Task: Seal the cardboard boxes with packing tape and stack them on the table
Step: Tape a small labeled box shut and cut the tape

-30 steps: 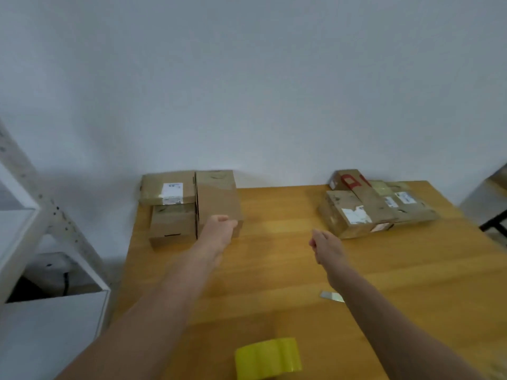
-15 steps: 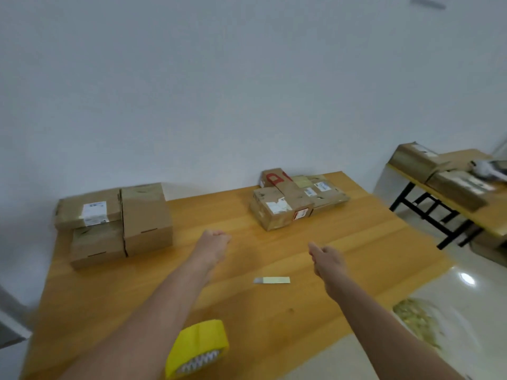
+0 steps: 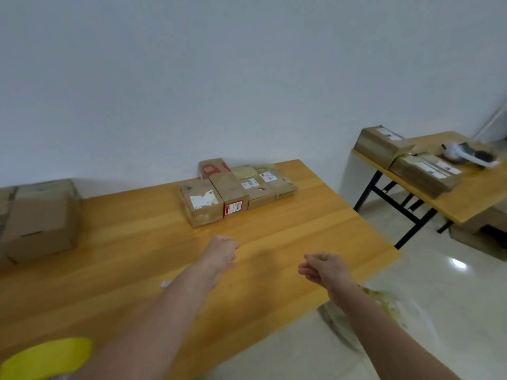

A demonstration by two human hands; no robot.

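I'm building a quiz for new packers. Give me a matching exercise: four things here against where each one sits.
Things: 1 yellow tape roll; 2 box with torn white label; 3 plain brown box; 4 white gadget.
Places: A on the side table; B left end of the main table; C near edge, bottom left; D front-left of the middle cluster.
Pairs: 1-C, 2-D, 3-B, 4-A.

No legible text, white labels on cardboard boxes blurred, red print on rear box unreadable
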